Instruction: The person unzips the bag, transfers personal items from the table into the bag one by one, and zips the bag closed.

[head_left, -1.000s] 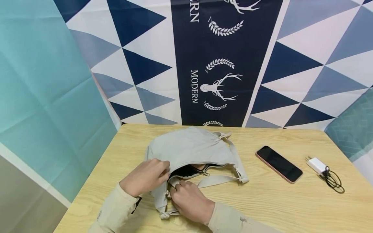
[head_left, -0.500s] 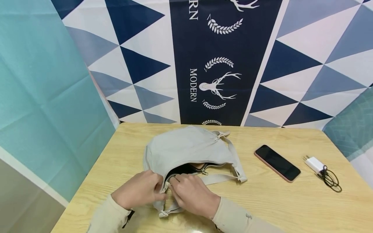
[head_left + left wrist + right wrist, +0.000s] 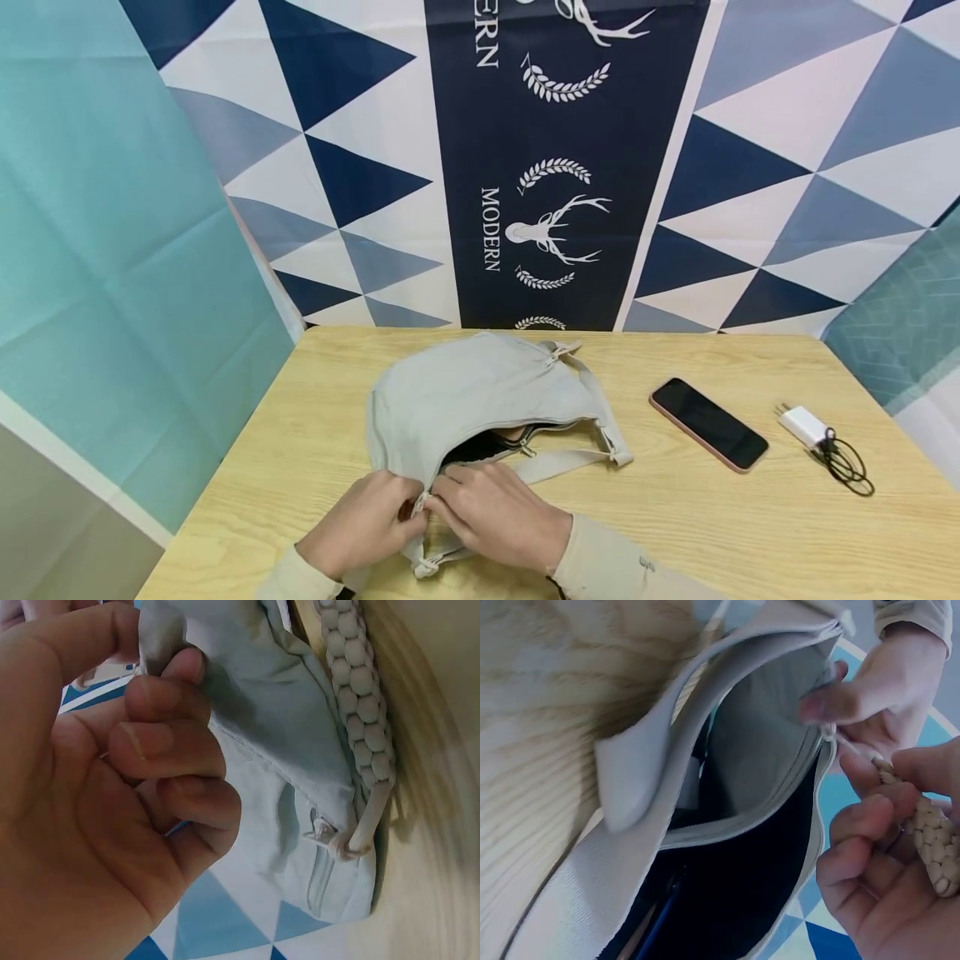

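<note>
A pale grey fabric bag (image 3: 465, 383) lies on the table, its zipped mouth gaping toward me. At the near left end of that mouth, my left hand (image 3: 367, 517) pinches the fabric edge; the left wrist view shows the bag cloth (image 3: 161, 637) between thumb and finger. Close beside it, my right hand (image 3: 502, 512) holds a beige braided zipper pull (image 3: 937, 844) in curled fingers. The right wrist view looks into the bag's compartments, a grey lining (image 3: 761, 742) and a dark one, with a slim blue item (image 3: 660, 922) inside.
Right of the bag lies a phone (image 3: 708, 423) with a pink edge. Beyond it is a white charger plug (image 3: 804, 427) with a coiled black cable (image 3: 843, 462). Another braided pull (image 3: 356, 697) hangs on the bag's side. Patterned cloth (image 3: 360, 167) rises behind the table.
My left hand has moved down from the bag's upper flap to the mouth's left end. My right hand has shifted slightly up toward the zipper, and the hands are now closer together.
</note>
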A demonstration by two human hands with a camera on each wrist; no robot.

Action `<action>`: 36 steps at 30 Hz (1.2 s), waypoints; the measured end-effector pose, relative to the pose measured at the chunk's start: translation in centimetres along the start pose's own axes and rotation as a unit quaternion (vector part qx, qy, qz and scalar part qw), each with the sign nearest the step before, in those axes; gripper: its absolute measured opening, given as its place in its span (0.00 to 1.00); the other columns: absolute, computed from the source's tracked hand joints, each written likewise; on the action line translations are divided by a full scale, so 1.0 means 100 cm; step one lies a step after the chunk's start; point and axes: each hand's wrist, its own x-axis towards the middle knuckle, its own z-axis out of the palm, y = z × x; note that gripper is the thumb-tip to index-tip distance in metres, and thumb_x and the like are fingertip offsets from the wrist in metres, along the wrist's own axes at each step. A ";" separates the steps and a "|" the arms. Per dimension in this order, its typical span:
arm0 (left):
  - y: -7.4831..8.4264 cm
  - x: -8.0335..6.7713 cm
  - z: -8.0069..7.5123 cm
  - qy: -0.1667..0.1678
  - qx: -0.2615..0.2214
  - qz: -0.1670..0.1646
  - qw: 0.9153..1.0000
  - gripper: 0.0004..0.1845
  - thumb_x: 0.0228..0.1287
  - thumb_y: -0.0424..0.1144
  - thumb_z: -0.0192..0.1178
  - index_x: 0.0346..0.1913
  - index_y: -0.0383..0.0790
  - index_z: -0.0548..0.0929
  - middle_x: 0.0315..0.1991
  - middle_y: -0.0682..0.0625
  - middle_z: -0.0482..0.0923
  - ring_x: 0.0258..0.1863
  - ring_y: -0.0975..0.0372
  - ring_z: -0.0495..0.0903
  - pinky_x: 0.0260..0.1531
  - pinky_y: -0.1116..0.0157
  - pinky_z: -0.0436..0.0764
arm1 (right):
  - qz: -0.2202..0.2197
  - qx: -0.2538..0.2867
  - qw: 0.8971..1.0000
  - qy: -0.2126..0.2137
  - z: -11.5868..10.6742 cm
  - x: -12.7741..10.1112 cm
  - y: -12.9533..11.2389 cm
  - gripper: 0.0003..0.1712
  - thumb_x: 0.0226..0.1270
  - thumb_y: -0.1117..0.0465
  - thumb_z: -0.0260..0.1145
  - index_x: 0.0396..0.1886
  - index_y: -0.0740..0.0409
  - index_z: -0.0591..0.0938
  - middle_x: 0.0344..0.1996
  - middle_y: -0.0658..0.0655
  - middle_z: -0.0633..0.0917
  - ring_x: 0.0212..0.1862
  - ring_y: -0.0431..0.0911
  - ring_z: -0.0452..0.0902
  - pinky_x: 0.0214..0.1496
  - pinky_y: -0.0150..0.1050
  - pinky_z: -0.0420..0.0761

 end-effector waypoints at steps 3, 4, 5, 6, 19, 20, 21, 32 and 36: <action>-0.001 -0.003 0.002 -0.011 -0.009 -0.004 1.000 0.19 0.53 0.32 0.61 0.16 0.52 0.64 0.12 0.66 0.57 0.11 0.76 0.54 0.12 0.74 0.59 | -0.005 -0.012 1.000 -0.008 0.000 -0.002 0.003 0.11 0.73 0.57 0.63 0.27 0.47 0.77 0.21 0.41 0.72 0.22 0.30 0.62 0.22 0.24 0.62; -0.001 -0.004 0.002 -0.012 -0.011 -0.005 1.000 0.19 0.53 0.32 0.61 0.16 0.52 0.64 0.12 0.66 0.57 0.11 0.76 0.54 0.12 0.74 0.59 | -0.006 -0.016 1.000 -0.008 0.000 -0.003 0.004 0.10 0.72 0.57 0.64 0.27 0.47 0.78 0.22 0.42 0.73 0.23 0.31 0.63 0.22 0.24 0.62; -0.001 -0.005 0.002 -0.012 -0.010 -0.005 1.000 0.19 0.53 0.31 0.61 0.16 0.52 0.64 0.12 0.66 0.57 0.12 0.76 0.54 0.12 0.74 0.58 | -0.007 -0.021 1.000 -0.006 0.000 -0.003 0.006 0.09 0.70 0.57 0.65 0.27 0.47 0.78 0.23 0.42 0.73 0.24 0.32 0.65 0.23 0.24 0.63; -0.001 -0.005 0.002 -0.011 -0.011 -0.005 1.000 0.19 0.52 0.31 0.62 0.16 0.52 0.64 0.12 0.66 0.57 0.12 0.75 0.54 0.13 0.74 0.58 | -0.007 -0.024 1.000 -0.003 0.000 -0.004 0.007 0.09 0.69 0.57 0.66 0.28 0.47 0.79 0.24 0.42 0.74 0.25 0.33 0.66 0.24 0.24 0.64; -0.001 -0.007 0.000 -0.007 -0.011 0.005 1.000 0.19 0.53 0.30 0.61 0.17 0.53 0.65 0.14 0.66 0.56 0.14 0.77 0.56 0.13 0.75 0.59 | 0.014 -0.023 1.000 0.013 -0.003 -0.010 0.022 0.05 0.68 0.56 0.67 0.30 0.46 0.83 0.25 0.43 0.71 0.27 0.35 0.67 0.26 0.27 0.67; -0.001 -0.007 -0.001 -0.008 -0.013 0.005 1.000 0.19 0.54 0.31 0.61 0.17 0.53 0.65 0.14 0.66 0.57 0.14 0.77 0.57 0.13 0.75 0.59 | 0.017 -0.021 1.000 0.013 -0.004 -0.010 0.022 0.05 0.68 0.56 0.67 0.31 0.46 0.83 0.25 0.43 0.71 0.28 0.35 0.67 0.26 0.27 0.67; 0.000 -0.007 -0.001 -0.008 -0.015 0.005 1.000 0.19 0.55 0.31 0.61 0.17 0.53 0.65 0.14 0.66 0.57 0.14 0.77 0.57 0.13 0.75 0.60 | 0.021 -0.019 1.000 0.012 -0.004 -0.010 0.023 0.05 0.68 0.56 0.67 0.31 0.46 0.84 0.25 0.43 0.72 0.28 0.35 0.67 0.26 0.27 0.67; 0.003 -0.007 -0.003 -0.033 -0.042 0.001 0.999 0.21 0.64 0.32 0.60 0.18 0.52 0.65 0.14 0.65 0.57 0.13 0.76 0.57 0.13 0.75 0.61 | 0.044 -0.012 0.999 0.017 -0.010 -0.014 0.037 0.04 0.67 0.57 0.68 0.30 0.47 0.85 0.25 0.43 0.74 0.26 0.34 0.66 0.24 0.25 0.67; 0.003 -0.007 -0.002 -0.039 -0.042 -0.002 0.998 0.21 0.65 0.32 0.61 0.17 0.52 0.65 0.13 0.65 0.56 0.12 0.76 0.56 0.13 0.74 0.60 | 0.048 -0.019 0.998 0.030 -0.011 -0.016 0.044 0.05 0.66 0.58 0.69 0.29 0.47 0.85 0.25 0.43 0.75 0.27 0.35 0.68 0.27 0.28 0.70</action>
